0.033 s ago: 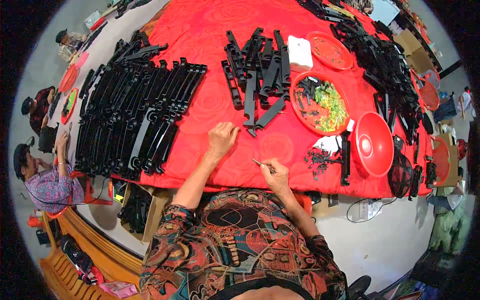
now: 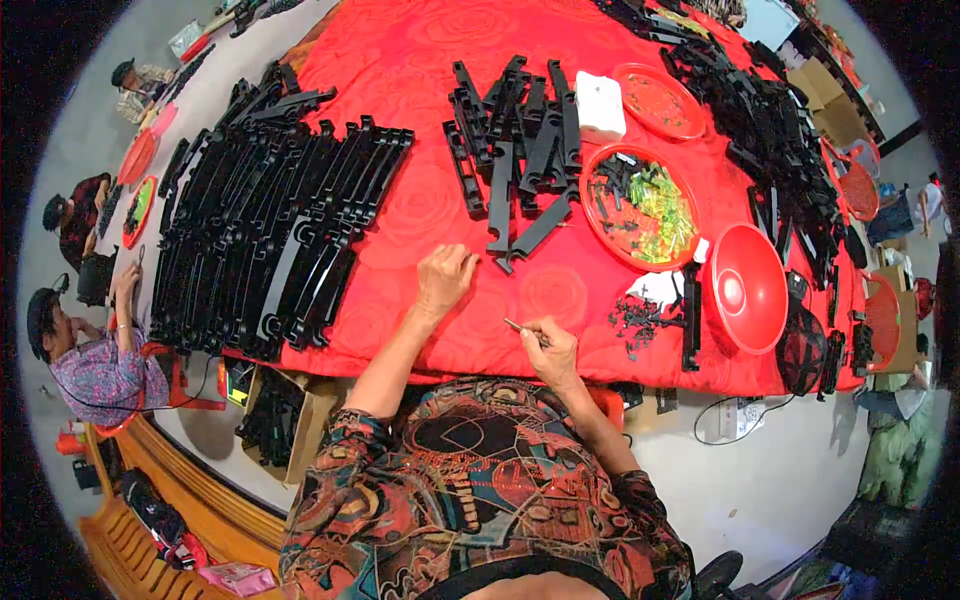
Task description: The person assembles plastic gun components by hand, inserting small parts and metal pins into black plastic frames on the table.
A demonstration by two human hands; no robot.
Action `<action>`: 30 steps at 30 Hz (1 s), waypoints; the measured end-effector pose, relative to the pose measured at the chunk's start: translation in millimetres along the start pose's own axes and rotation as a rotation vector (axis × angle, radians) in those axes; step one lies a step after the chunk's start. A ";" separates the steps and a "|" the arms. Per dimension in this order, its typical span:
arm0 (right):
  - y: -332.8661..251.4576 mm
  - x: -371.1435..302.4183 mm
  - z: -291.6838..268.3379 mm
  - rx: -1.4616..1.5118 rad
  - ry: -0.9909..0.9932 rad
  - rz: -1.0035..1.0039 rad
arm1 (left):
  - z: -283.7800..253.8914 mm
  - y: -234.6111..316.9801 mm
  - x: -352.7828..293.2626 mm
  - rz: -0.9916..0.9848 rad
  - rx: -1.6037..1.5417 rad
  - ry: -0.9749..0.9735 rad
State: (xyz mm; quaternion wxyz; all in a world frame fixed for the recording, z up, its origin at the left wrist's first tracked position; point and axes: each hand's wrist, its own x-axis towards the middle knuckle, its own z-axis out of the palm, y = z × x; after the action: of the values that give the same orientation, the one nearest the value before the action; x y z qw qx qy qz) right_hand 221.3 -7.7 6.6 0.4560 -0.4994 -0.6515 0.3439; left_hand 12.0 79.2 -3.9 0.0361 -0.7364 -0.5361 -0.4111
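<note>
My left hand (image 2: pixel 445 280) rests over the red cloth with its fingers curled; whatever they pinch, if anything, is hidden. Just beyond it lies a loose pile of long black plastic parts (image 2: pixel 503 190) with notched ends. My right hand (image 2: pixel 550 350) is closed around a slim metal-tipped tool (image 2: pixel 513 325), whose tip points up and to the left. The two hands are apart, with bare cloth between them. To the right of my right hand, small black pieces (image 2: pixel 640 322) are scattered on the cloth beside a white scrap.
Rows of black parts (image 2: pixel 270 235) are stacked at left. On the right stand a red tray (image 2: pixel 597 225) of small green, yellow and black pieces, a red bowl (image 2: pixel 748 290), another red tray (image 2: pixel 660 100) and a white box (image 2: pixel 600 107). A co-worker (image 2: pixel 105 370) sits at far left.
</note>
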 end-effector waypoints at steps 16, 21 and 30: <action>1.8 -0.4 5.3 -0.244 -0.047 -0.242 | 3.4 -1.9 -1.1 0.021 0.073 -0.047; 3.8 -0.6 4.5 -0.307 -0.065 -0.296 | 5.5 -0.5 0.4 0.021 0.066 -0.043; 6.7 0.2 6.7 -0.325 -0.066 -0.306 | 6.9 -1.5 -2.0 0.025 0.084 -0.050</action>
State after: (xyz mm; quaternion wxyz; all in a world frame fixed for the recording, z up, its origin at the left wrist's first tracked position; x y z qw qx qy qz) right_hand 217.2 -5.7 -1.7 0.3948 -0.4503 -0.7810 0.1772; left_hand 14.5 81.8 -10.4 0.0586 -0.7508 -0.5445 -0.3692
